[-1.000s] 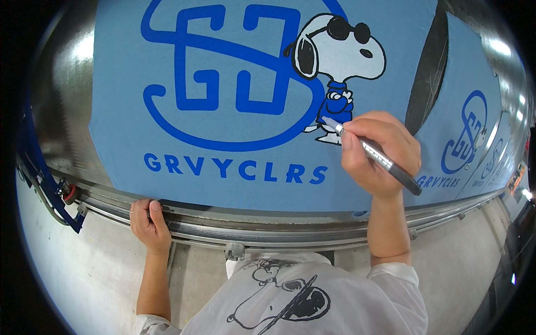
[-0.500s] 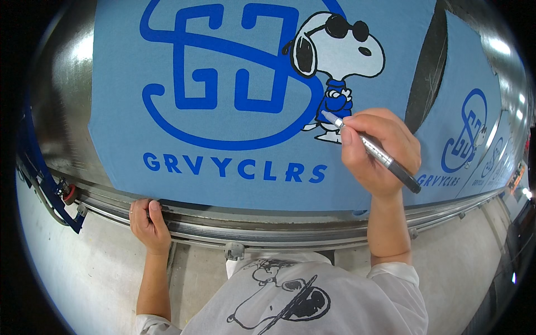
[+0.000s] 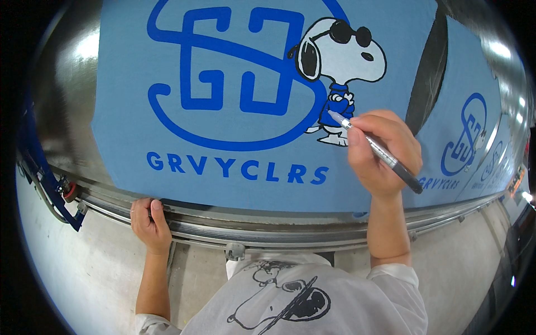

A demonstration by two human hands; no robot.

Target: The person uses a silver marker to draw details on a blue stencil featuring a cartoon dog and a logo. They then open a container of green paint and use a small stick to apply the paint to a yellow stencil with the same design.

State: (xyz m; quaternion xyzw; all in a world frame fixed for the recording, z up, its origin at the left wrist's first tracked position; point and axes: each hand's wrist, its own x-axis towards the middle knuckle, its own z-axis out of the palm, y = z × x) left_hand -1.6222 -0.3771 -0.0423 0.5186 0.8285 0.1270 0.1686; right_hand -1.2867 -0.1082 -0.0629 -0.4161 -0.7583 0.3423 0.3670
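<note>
A light blue fabric panel [image 3: 234, 184] lies on the table, printed with a large blue line emblem [image 3: 215, 145], blue lettering and a white cartoon dog [image 3: 363, 61] in dark sunglasses. Between the thumb and fingers of my right hand [image 3: 385, 148] is a slim marker pen [image 3: 385, 154] with a silver barrel and dark end. Its pale tip meets, or hovers just over, the dog's blue top; I cannot tell which. My left hand [image 3: 151, 223] is closed over the table's metal edge rail [image 3: 201, 230], below the panel's lower left side.
Farther right, more blue panels [image 3: 474, 139] carry the same print, past a dark gap [image 3: 430, 78] in the fabric. Shiny dark table surface [image 3: 72, 95] shows at the left. A blue metal frame [image 3: 47, 167] with a red round part stands by the rail's left end.
The print sits slightly lower and farther right in view. My right hand and the pen have shifted a little right; the tip stays at the dog's top. The left hand keeps its place.
</note>
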